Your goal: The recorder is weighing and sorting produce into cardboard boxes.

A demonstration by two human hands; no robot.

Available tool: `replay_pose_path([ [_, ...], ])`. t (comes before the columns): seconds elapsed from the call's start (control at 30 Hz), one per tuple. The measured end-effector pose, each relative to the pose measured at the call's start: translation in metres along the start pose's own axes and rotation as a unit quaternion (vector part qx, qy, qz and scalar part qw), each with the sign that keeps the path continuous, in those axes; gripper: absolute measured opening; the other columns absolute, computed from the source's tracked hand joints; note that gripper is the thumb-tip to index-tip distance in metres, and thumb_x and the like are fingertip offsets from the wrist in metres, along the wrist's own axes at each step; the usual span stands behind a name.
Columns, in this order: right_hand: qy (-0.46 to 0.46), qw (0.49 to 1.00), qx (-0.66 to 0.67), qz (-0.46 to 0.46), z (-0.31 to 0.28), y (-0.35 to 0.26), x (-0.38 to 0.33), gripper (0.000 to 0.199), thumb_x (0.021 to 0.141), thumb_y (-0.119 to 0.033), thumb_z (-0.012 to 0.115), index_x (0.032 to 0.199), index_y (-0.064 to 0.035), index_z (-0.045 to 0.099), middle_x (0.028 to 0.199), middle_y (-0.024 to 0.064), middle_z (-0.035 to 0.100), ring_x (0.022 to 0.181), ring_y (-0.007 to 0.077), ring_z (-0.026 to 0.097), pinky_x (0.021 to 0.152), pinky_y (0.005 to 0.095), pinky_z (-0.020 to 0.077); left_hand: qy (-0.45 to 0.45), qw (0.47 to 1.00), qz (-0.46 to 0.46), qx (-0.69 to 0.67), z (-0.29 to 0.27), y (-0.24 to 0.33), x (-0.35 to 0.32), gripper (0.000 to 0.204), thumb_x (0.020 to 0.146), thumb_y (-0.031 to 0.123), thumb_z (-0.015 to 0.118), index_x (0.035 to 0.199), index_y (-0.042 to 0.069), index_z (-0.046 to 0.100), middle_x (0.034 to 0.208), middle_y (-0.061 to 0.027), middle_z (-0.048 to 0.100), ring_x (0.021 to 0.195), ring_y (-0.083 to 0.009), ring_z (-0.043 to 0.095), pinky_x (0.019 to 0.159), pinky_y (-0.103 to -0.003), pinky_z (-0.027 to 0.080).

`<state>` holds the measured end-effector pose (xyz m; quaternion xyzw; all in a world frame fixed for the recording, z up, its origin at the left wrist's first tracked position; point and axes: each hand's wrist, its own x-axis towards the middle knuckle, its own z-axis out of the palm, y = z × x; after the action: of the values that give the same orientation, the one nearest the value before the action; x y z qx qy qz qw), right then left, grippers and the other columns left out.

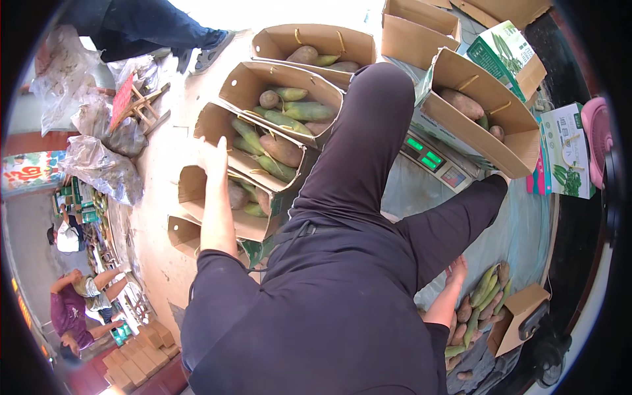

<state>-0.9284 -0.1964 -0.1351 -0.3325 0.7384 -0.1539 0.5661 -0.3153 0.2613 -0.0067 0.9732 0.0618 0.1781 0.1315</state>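
Tan floor [157, 230], open cartons [212, 121] beside left hand [213, 158], contact unclear.

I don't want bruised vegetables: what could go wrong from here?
The right leg is close to the scale and the open box there, so a bump might jolt both. The left hand is at a row of close-set open boxes; a tug could jostle their neighbours.

Dark short-sleeved top [322, 322] over dark, smooth trousers [359, 145] with a thin drawstring [305, 228] at the waist.
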Motion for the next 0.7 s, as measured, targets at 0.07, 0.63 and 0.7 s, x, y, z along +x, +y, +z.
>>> replay_pose_path([
  [0.07,0.005,1.000,0.007,-0.012,-0.004,0.000,-0.004,0.036,0.086,-0.022,0.060,0.120,-0.0150,0.052,0.103,0.0000,0.061,0.088,0.0152,0.055,0.075,0.0358,0.0426,-0.042,0.995,-0.092,0.011,-0.012,0.020,-0.024,0.069,0.073,0.034,0.073,0.127,0.003,0.045,0.120,-0.0211,0.051,0.112,-0.0356,0.048,0.094,-0.044,0.041],
  [0.63,0.025,0.993,0.063,-0.097,-0.028,-0.074,-0.042,0.049,0.086,-0.025,0.059,0.131,-0.0097,0.044,0.124,0.0103,0.054,0.111,0.0256,0.053,0.088,0.0442,0.0407,-0.161,0.879,0.446,0.037,0.051,0.259,0.003,0.058,0.071,0.014,0.067,0.126,0.018,0.047,0.133,-0.0063,0.043,0.128,-0.0278,0.034,0.104,-0.059,0.022],
  [0.7,0.043,0.991,0.066,-0.110,-0.031,-0.082,-0.048,0.048,0.086,-0.024,0.059,0.129,-0.0085,0.045,0.121,0.0106,0.055,0.109,0.0254,0.054,0.087,0.0430,0.0416,-0.136,0.852,0.502,0.063,0.075,0.280,0.010,0.047,0.078,0.013,0.057,0.124,0.018,0.049,0.127,-0.0063,0.048,0.124,-0.0266,0.039,0.102,-0.059,0.023],
])
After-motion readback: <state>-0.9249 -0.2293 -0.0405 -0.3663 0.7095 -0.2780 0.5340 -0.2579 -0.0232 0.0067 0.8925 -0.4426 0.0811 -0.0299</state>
